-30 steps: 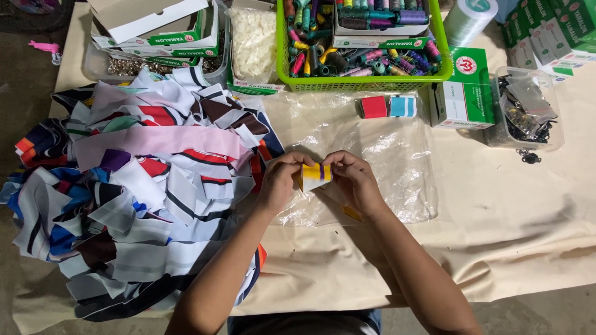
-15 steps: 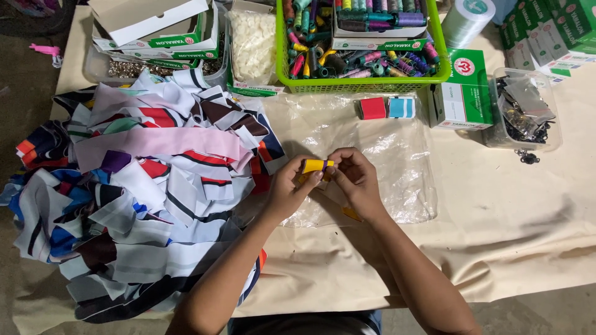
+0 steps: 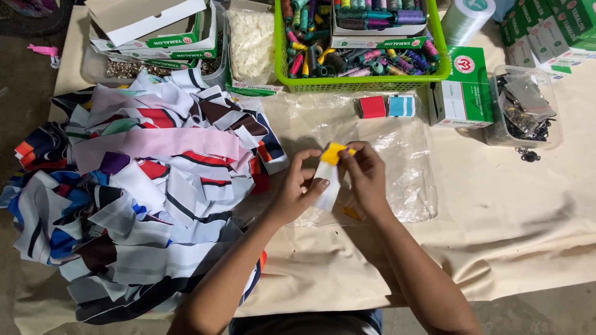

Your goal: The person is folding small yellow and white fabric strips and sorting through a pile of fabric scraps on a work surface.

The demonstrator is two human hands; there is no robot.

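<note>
Both hands hold one small fabric strip (image 3: 328,177), white with a yellow top end, above a clear plastic sheet (image 3: 397,149) on the beige-covered table. My left hand (image 3: 297,192) pinches the strip's white lower part with thumb and fingers. My right hand (image 3: 366,177) grips its yellow upper end. A small yellow scrap (image 3: 352,213) lies on the plastic just under my right wrist.
A large heap of striped fabric strips (image 3: 143,198) fills the left of the table. At the back stand a green basket of thread spools (image 3: 360,43), cardboard boxes (image 3: 155,28), a bag of white pieces (image 3: 251,40), a green-and-white box (image 3: 462,87), red and blue spools (image 3: 385,107) and a clear tub of dark metal parts (image 3: 524,105).
The strip was bunched up small and held sideways between my fingertips; now it hangs unfolded, longer, with its white part showing. Both hands stayed over the plastic sheet.
</note>
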